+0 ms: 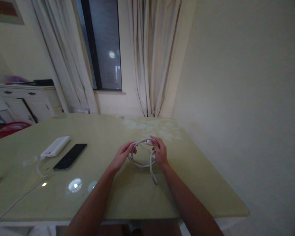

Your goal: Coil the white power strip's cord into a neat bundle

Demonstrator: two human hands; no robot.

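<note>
Both of my hands hold a white cable [141, 163] coiled into a loop above the green glass-topped table [137, 196]. My left hand [123, 155] pinches the loop's left side with closed fingers. My right hand [159, 151] grips the right side near the top, fingers curled round the cable. One loose end of the cable hangs down toward the tabletop between my forearms.
A white power bank [55, 146] with a short white lead lies at the left, next to a black phone [70, 156]. Another thin cable runs along the table's near left. A white cabinet [24, 100] stands behind at left; curtains and a window are beyond; a wall is at right.
</note>
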